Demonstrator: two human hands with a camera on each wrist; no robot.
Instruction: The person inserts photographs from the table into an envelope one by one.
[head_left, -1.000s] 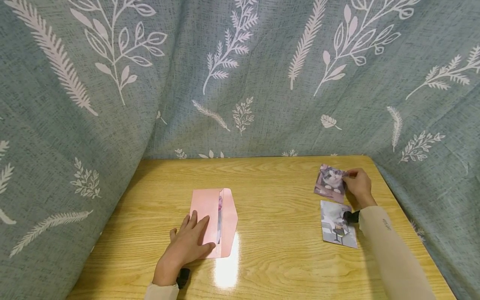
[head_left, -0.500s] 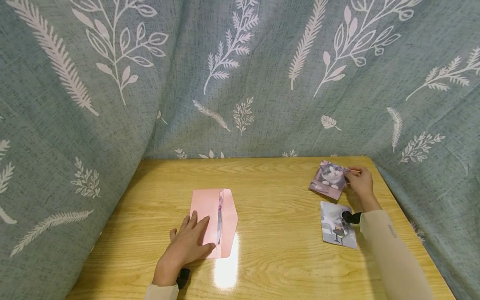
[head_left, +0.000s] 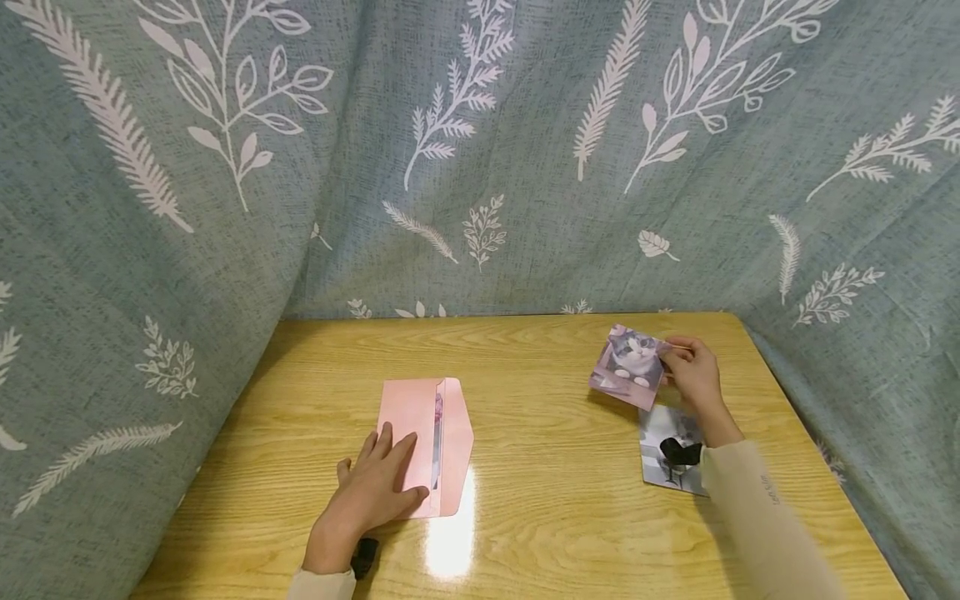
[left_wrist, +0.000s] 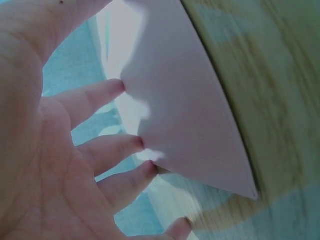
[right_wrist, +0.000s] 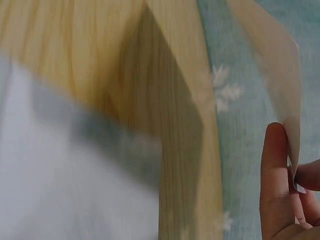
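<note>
A pink envelope (head_left: 405,417) lies at the left with its flap (head_left: 457,450) folded out to the right. A strip of a picture card (head_left: 437,450) shows at its opening. Spread fingers of my left hand (head_left: 371,492) rest on the envelope; in the left wrist view, the fingertips touch its surface (left_wrist: 185,100). My right hand (head_left: 697,375) pinches a cat picture card (head_left: 630,367) by its right edge between thumb and fingers. That card is raised, its shadow falling on the wood in the right wrist view. A grey picture card (head_left: 660,433) lies below it, partly covered by the right wrist.
The wooden table (head_left: 540,467) carries everything. A blue-green leaf-patterned cloth (head_left: 525,233) hangs behind it and along both sides. A black wrist strap part (head_left: 678,452) overlaps the grey card, and another strap part (head_left: 365,557) is below the left hand.
My right hand has lifted the cat card and carried it to the left, tilting it. The left hand and envelope have stayed put.
</note>
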